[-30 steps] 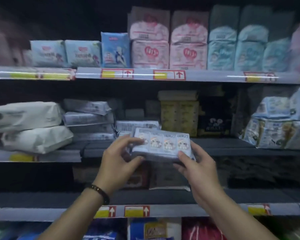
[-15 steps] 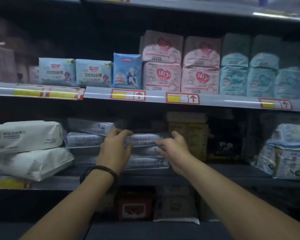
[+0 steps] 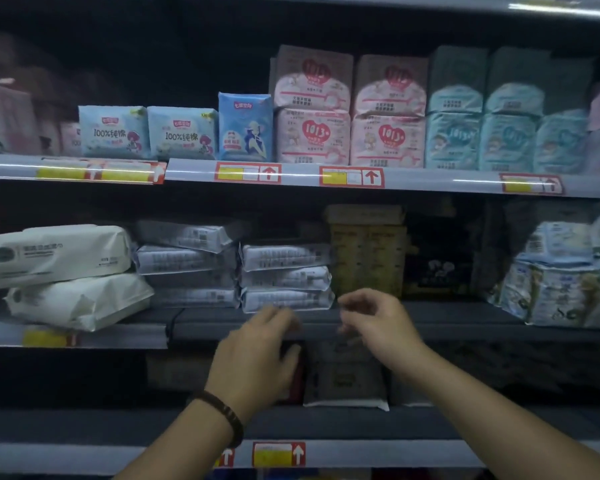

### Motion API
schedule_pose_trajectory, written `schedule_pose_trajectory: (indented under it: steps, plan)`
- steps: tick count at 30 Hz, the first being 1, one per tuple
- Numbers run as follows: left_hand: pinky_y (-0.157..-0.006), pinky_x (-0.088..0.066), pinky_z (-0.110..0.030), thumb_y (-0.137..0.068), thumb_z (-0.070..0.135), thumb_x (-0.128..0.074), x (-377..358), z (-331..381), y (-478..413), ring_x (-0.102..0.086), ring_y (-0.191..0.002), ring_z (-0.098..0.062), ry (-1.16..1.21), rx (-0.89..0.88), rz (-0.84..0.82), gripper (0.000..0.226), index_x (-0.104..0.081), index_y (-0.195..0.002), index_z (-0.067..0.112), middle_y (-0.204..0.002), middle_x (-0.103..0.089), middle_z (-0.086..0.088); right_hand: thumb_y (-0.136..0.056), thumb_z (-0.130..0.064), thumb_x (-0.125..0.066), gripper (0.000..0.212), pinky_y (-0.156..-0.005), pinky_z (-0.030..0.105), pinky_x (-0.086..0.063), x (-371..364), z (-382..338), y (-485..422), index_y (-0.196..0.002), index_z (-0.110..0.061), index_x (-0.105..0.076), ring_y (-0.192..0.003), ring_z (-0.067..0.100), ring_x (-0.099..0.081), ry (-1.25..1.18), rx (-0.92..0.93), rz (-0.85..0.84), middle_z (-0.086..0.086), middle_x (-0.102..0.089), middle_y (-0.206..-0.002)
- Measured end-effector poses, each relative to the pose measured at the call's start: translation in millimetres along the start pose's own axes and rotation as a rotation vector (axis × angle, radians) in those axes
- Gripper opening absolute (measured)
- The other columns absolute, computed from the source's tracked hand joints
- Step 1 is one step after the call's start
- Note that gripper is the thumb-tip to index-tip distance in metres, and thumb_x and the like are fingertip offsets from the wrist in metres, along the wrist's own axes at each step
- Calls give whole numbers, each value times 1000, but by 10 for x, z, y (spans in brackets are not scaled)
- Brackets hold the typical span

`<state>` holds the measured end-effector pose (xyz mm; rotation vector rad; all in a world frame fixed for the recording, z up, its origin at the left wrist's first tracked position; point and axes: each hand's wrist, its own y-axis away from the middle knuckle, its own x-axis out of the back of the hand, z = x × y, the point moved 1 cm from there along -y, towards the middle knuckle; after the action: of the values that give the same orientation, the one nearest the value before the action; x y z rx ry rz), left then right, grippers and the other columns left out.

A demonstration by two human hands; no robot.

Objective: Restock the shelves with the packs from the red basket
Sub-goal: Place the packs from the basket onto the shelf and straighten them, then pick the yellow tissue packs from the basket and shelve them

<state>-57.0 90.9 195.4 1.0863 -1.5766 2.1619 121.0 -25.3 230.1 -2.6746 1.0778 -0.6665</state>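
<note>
a flat grey-white plastic pack lies on top of two like packs on the dark middle shelf, long axis left to right, printed edge facing out. half a second ago both hands held it. now the left hand and right hand hover before the shelf, fingers loosely curled and holding nothing.

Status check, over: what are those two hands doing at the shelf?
Left hand and right hand empty, fingers loose. Grey packs stacked three high on middle shelf, right in front of the hands. Nothing in the way.
</note>
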Motion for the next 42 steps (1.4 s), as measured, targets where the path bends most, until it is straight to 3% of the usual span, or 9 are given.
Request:
schedule_pose_trajectory:
  steps: [6,11,20,22,25,29,32,36,42]
  plan:
    - [-84,-58,-27,-84,53,-60,-654,548,1004,-68,-97,-7,204,91,-585,28,-62,-107,39,-103,-73,14,-97,-20,-71,6,-68,21,-54,145,937,896,-96,-24,-76,-76,7,-73,216,-52,-378,-6,-77,-87]
    - [-97,-54,-24,-75,58,-51,-1389,765,2274,-68,-108,-4,346,228,-856,17,-63,-87,57,-121,-70,17,-85,-18,-73,10,-72,28,-56,97,2306,2111,-88,-26,-78,-67,-1,-67,263,-317,-377,-7,-76,-75]
    - [-98,-47,-27,-84,44,-78,-2043,826,3067,-60,-126,-20,102,166,-1342,55,-61,-135,33,-136,-65,2,-90,-28,-77,6,-68,20,-57,-160,3284,2982,-90,-26,-72,-60,0,-68,417,-684,-381,-2,-77,-76]
    - [-101,-45,-26,-80,54,-83,-2127,862,3167,-57,-130,-20,159,162,-1403,72,-56,-142,29,-143,-59,2,-92,-26,-75,10,-50,6,-43,-187,3385,3026,-93,-16,-74,-66,10,-74,465,-775,-451,11,-79,-77]
    - [-97,-44,-26,-82,56,-81,-2170,930,3219,-59,-127,-21,192,123,-1463,70,-57,-141,26,-139,-61,3,-86,-28,-78,30,-58,29,-57,-291,3465,3076,-94,1,-74,-73,30,-77,461,-832,-442,24,-76,-81]
    - [-92,-48,-26,-85,58,-76,-2197,935,3284,-65,-112,-20,295,80,-1652,52,-68,-122,22,-121,-70,5,-79,-48,-77,40,-53,29,-51,-509,3546,3194,-68,-10,-69,-54,22,-72,393,-897,-453,4,-71,-58]
    - [-95,-49,-31,-81,65,-74,-2178,962,3392,-62,-117,-24,292,9,-1735,69,-62,-132,20,-132,-66,0,-68,-60,-83,53,-64,39,-66,-600,3629,3271,-86,-11,-76,-66,22,-77,290,-947,-330,3,-78,-72]
    - [-98,-47,-35,-81,75,-62,-2184,1019,3539,-57,-125,-26,259,-39,-1664,77,-51,-143,30,-142,-57,1,-77,-57,-83,54,-50,35,-62,-612,3575,3162,-96,-8,-71,-54,29,-76,207,-1100,-333,11,-78,-76]
    - [-112,-41,-32,-91,38,-67,-2096,1002,3596,-50,-136,-22,374,-57,-1540,58,-52,-147,34,-154,-49,3,-71,-38,-95,49,-62,44,-67,-760,3561,3089,-92,-8,-61,-64,32,-78,164,-1149,-366,11,-74,-90]
